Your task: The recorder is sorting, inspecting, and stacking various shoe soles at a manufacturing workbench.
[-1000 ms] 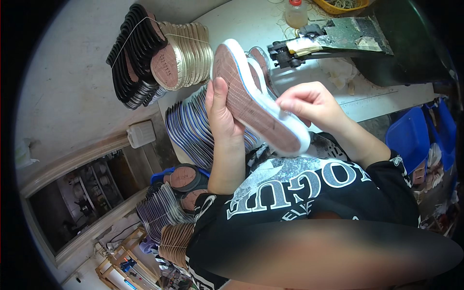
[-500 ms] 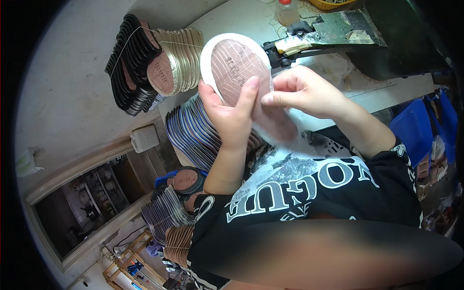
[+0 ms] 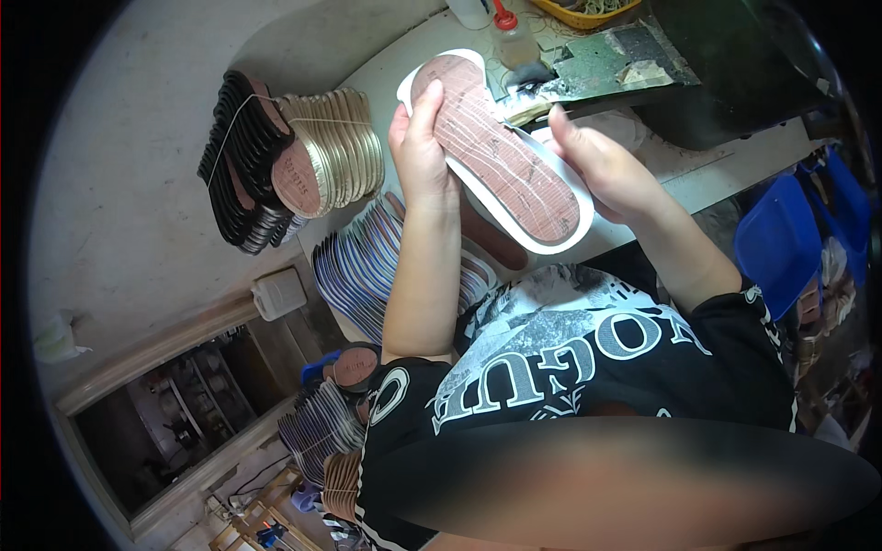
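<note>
A shoe insole (image 3: pixel 501 151) with a reddish-brown, wood-grained face and a white border is tilted up in front of me. My left hand (image 3: pixel 424 151) grips its far left end, thumb on the brown face and fingers behind. At the insole's right edge is my right hand (image 3: pixel 602 170), thumb raised and apart; its other fingers are partly hidden behind the border. Just beyond the insole lies the narrow arm of a worn green-and-black machine (image 3: pixel 611 69), its tip close to the white border. A brown insole piece (image 3: pixel 491 237) shows below, partly covered.
Tied bundles of black insoles (image 3: pixel 241 174) and gold-edged insoles (image 3: pixel 335 151) stand at the left. Nearer is a row of white-and-blue-edged insoles (image 3: pixel 358 266). A red-capped bottle (image 3: pixel 514 41) and yellow basket (image 3: pixel 588 14) sit at the back; a blue chair (image 3: pixel 781 243) is at right.
The insole has been turned so its full length shows, its near end now pointing down-right. My right hand's pinch has loosened, and it has moved right along the edge.
</note>
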A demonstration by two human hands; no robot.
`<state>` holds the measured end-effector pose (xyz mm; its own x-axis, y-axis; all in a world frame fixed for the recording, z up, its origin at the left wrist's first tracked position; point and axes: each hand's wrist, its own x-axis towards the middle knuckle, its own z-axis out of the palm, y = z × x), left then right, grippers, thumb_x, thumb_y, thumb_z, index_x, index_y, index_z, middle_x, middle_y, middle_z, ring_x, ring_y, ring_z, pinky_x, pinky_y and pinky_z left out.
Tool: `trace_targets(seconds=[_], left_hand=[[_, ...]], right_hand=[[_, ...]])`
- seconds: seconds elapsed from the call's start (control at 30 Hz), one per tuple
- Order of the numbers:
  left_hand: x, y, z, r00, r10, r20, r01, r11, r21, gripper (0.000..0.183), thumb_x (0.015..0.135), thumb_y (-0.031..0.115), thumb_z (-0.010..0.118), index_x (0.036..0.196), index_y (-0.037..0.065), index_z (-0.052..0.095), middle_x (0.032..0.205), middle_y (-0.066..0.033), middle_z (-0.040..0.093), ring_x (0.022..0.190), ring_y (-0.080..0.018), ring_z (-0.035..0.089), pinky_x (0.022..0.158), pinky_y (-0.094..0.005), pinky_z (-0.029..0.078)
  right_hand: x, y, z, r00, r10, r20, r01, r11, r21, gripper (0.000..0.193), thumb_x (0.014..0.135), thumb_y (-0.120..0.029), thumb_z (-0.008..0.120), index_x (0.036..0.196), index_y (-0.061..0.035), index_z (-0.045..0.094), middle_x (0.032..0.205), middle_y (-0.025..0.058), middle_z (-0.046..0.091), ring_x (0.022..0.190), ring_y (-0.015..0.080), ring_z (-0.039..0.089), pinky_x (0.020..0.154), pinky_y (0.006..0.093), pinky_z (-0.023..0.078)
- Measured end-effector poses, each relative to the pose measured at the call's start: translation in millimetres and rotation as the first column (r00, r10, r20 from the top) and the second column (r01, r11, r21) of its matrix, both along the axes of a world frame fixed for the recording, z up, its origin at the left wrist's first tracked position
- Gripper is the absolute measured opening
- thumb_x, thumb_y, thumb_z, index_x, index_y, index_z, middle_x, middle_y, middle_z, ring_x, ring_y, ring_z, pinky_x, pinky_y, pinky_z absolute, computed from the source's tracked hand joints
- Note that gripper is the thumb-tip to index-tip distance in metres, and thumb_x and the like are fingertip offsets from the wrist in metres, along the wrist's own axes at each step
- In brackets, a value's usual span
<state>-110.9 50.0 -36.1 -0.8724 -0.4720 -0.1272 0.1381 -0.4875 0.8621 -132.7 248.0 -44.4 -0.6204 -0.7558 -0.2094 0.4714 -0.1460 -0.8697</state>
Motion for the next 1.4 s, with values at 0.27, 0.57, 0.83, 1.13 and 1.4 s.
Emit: trace_targets(seconds=[0.27,0.57,0.83,1.13,1.4], left_hand=[[-17,13,-11,0.998,-0.005,0.066,0.011,0.996,-0.093,0.034,0.087,0.016,0.066,0.111,-0.004,0.055,0.100,-0.0113,0.064,0.086,-0.0173,0.064,0.078,-0.0279,0.052],[-48,-15,-6,0.964,-0.042,0.262,0.104,0.968,-0.227,0.042,0.085,0.026,0.069,0.107,-0.007,0.059,0.098,-0.0136,0.066,0.085,-0.0181,0.064,0.073,-0.0287,0.051],[-79,-61,13,0.962,0.213,0.171,0.124,0.220,-0.968,0.066,0.080,0.049,0.069,0.108,-0.010,0.060,0.133,-0.0295,0.046,0.129,-0.0333,0.040,0.105,-0.0408,0.035],[-91,-53,67,0.332,-0.569,0.752,0.811,-0.235,-0.535,0.027,0.080,0.030,0.074,0.083,0.005,0.065,0.073,0.0028,0.062,0.073,-0.0072,0.057,0.109,-0.0406,0.028],[-74,-55,62,0.362,-0.603,0.711,0.894,0.010,-0.447,0.028,0.083,0.027,0.074,0.076,0.003,0.060,0.065,0.0036,0.056,0.057,-0.0033,0.047,0.047,-0.0199,0.034]], right_hand=[[20,32,28,0.958,0.208,0.199,-0.208,0.978,-0.022,0.030,0.088,-0.023,0.062,0.095,0.0063,0.061,0.077,0.0151,0.068,0.064,0.0175,0.068,0.052,0.0226,0.053],[35,-5,15,0.963,-0.081,0.256,0.126,0.978,-0.166,0.038,0.095,-0.028,0.052,0.102,0.0097,0.057,0.082,0.0188,0.067,0.070,0.0209,0.069,0.062,0.0266,0.055],[20,-46,18,0.931,-0.182,0.317,0.253,0.947,-0.200,0.035,0.095,-0.026,0.051,0.100,0.0078,0.059,0.086,0.0190,0.067,0.073,0.0212,0.069,0.066,0.0291,0.057],[12,-48,27,0.921,-0.172,0.351,0.231,0.963,-0.136,0.044,0.096,-0.035,0.052,0.108,0.0066,0.057,0.089,0.0198,0.067,0.077,0.0203,0.070,0.065,0.0258,0.056],[6,-42,31,0.923,-0.168,0.345,0.205,0.976,-0.075,0.046,0.098,-0.035,0.050,0.109,0.0088,0.057,0.095,0.0213,0.067,0.082,0.0227,0.070,0.068,0.0277,0.058]])
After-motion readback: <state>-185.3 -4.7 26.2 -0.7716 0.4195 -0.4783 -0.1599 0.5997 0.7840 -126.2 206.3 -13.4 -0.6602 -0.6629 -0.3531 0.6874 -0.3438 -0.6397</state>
